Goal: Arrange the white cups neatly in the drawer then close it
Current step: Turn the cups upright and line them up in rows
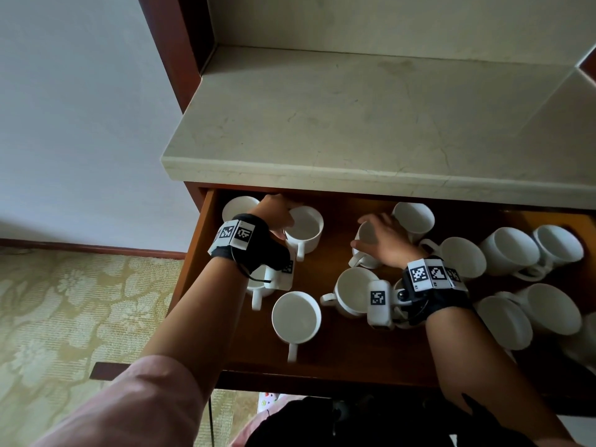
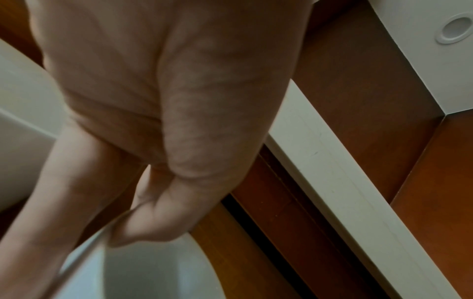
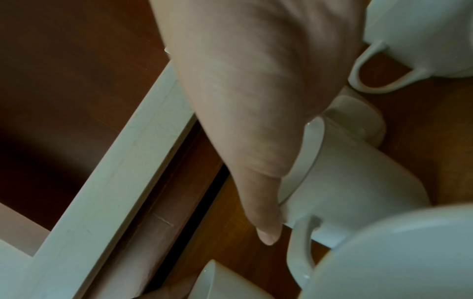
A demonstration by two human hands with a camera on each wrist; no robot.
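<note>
Left hand (image 1: 279, 214) pinches the rim of an upright cup (image 1: 304, 229) at the back left of the open drawer (image 1: 338, 359); right hand (image 1: 385, 241) grips a tipped cup (image 1: 366, 245) mid-drawer; glazed, brittle, probably slippery, so rim or handle suits best

Dim, soft light throughout; wrist views blurred close-up, wide-angle edges bowed.

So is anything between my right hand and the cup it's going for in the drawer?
Nothing visible: the right hand already grips the tilted cup at its rim, thumb on the outside.
</note>
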